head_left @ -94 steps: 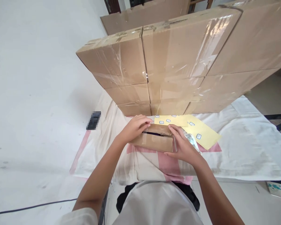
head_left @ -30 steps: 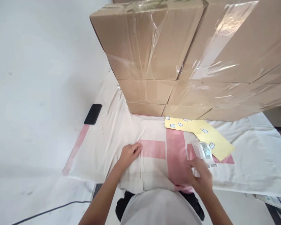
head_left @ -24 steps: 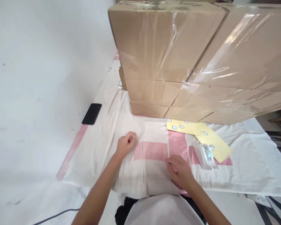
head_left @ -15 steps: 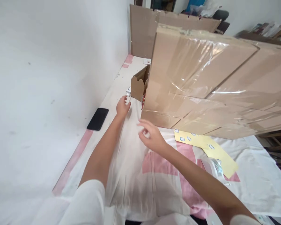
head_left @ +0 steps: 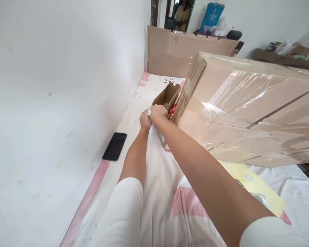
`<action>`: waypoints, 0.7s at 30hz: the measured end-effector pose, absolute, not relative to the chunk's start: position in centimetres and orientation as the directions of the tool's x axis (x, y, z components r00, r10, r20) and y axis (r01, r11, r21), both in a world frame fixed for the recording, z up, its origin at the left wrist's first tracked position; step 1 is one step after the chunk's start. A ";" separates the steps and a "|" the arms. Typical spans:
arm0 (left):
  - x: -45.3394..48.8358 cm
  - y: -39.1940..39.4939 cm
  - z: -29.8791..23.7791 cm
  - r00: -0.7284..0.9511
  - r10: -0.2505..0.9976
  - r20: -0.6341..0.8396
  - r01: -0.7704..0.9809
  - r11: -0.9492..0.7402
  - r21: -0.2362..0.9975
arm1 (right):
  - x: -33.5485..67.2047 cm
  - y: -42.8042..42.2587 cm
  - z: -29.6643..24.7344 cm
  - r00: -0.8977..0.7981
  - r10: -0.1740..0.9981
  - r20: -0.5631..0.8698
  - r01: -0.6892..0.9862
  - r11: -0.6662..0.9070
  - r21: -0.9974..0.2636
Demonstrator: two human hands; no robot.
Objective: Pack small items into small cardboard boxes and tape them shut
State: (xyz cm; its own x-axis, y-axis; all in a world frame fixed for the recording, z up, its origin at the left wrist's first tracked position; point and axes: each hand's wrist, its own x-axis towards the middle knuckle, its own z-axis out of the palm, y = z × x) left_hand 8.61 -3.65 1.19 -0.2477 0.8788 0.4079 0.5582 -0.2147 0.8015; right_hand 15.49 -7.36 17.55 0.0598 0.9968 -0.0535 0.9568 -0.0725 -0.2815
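My left hand (head_left: 145, 120) is at the near left corner of a small open cardboard box (head_left: 161, 97), its fingers closed around a small white item (head_left: 149, 113) whose kind I cannot make out. Close beside it, my right hand (head_left: 159, 112) is bent over the near end of the box, the fingers curled on its wall and mostly hidden. The box is narrow and long, with a notched far wall. Red packaging (head_left: 172, 111) shows between the box and the large taped cardboard piece (head_left: 229, 113).
A black phone (head_left: 115, 146) lies by the white wall (head_left: 54, 103). Another cardboard panel (head_left: 170, 51) stands at the back, with a printed card (head_left: 167, 79) before it. Yellow paper (head_left: 257, 183) lies on the cloth (head_left: 159, 206) at right. A person (head_left: 182, 15) is in the far doorway.
My right hand has moved forward and left to the small box. My left hand has closed on the white item. The view has shifted; the large cardboard appears lower and farther right.
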 end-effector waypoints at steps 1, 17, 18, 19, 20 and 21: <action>8.4 -4.0 1.4 -0.289 0.873 0.394 0.551 -0.185 0.814 | 15.5 -8.1 17.5 0.013 1.000 -0.022 0.961 -0.019 -0.276; 2.4 -35.7 9.7 -0.617 0.467 0.633 0.394 -0.513 0.762 | 18.1 -21.6 17.0 -0.467 0.884 -0.002 0.838 0.442 -0.320; 3.1 -37.5 9.5 -0.635 0.475 0.609 0.401 -0.472 0.785 | 17.6 -22.0 16.1 -0.473 0.879 -0.061 0.845 0.433 -0.314; 3.7 -39.2 9.2 -0.653 0.481 0.585 0.417 -0.415 0.808 | 17.1 -22.5 15.3 -0.474 0.874 -0.112 0.854 0.425 -0.301; 4.4 -40.9 8.7 -0.671 0.483 0.563 0.440 -0.352 0.826 | 16.6 -23.0 14.9 -0.472 0.869 -0.145 0.861 0.420 -0.287; 5.1 -42.6 8.2 -0.681 0.491 0.543 0.457 -0.294 0.839 | 16.2 -23.5 14.7 -0.473 0.867 -0.160 0.864 0.420 -0.278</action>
